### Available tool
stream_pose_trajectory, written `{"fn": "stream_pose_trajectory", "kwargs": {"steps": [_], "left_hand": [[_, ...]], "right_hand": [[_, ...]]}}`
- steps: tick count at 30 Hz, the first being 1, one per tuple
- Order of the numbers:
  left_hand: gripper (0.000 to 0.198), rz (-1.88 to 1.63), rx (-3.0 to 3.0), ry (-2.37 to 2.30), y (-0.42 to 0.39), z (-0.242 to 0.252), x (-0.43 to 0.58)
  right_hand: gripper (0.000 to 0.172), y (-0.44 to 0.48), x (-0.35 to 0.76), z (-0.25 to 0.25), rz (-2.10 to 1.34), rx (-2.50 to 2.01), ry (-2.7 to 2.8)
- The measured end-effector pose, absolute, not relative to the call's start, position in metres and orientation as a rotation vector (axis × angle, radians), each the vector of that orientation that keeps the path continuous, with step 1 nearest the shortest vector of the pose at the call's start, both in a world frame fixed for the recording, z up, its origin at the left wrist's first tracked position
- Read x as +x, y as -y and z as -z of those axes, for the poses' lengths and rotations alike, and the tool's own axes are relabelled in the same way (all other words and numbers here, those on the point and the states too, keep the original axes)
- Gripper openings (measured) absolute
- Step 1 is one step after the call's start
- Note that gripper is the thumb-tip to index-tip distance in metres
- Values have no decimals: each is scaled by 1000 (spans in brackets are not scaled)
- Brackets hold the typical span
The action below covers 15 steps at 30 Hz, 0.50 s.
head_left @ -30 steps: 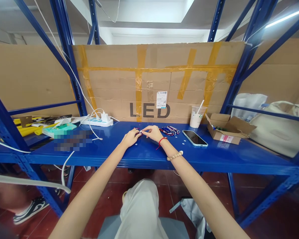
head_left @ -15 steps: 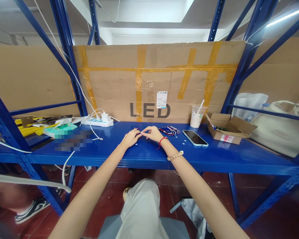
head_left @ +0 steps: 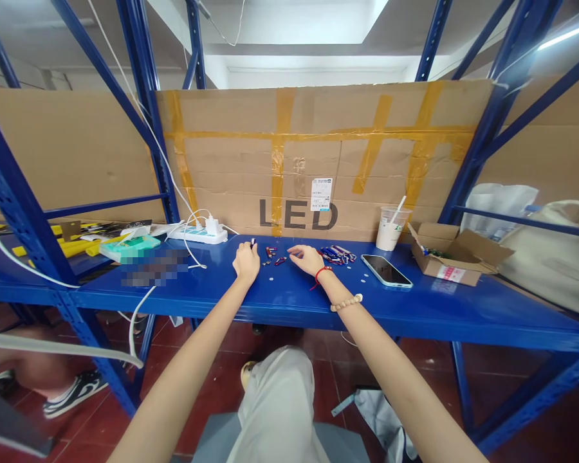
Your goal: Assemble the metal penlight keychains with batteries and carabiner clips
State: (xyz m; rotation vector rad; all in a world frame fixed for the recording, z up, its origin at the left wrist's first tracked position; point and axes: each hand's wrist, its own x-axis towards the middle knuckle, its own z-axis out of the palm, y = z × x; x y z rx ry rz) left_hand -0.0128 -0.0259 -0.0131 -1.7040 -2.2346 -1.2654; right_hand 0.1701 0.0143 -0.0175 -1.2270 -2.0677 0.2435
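Note:
My left hand (head_left: 246, 262) is closed above the blue tabletop (head_left: 289, 296), with the end of a small dark metallic piece, apparently a carabiner, showing at the fingers. Most of that piece is hidden in the hand. My right hand (head_left: 307, 259), palm down with fingers stretched to the left, appears to hold nothing. Between the hands lie small red carabiners (head_left: 271, 252) and another small red one (head_left: 280, 261). Just beyond the right hand is a pile of blue, red and silver carabiners (head_left: 336, 255).
To the right are a phone (head_left: 386, 271), a cup with a straw (head_left: 390, 228) and an open cardboard box (head_left: 456, 257). A white power strip (head_left: 199, 235) with cables stands at the left. Behind rises a taped cardboard panel (head_left: 231, 167); blue posts (head_left: 147, 109) flank it.
My hands have come apart: the left moved left with the small piece, and the right now lies stretched out. Small red carabiners show between them. The view has shifted slightly.

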Motion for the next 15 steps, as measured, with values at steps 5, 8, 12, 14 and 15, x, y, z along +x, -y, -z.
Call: {"fn": "stream_pose_trajectory", "kwargs": {"steps": [5,8,12,14,15], "left_hand": [[31,1212,-1785,2253,23,17,-13],[29,1202,-1900,2169,21,19,-12],[29,1257,-2058,2010,18,21,-12],[30,1312,-2161,1968,18,21,-12],[31,1332,-2208,1958,18,21,-11]], "right_hand": [[32,-9,166,19,-123,-1381,2269],[33,-8,164,21,-93,-1415,2359],[33,-9,165,21,-84,-1446,2358],[30,-11,166,21,-80,-1459,2317],[29,-11,166,21,-72,-1466,2291]]}}
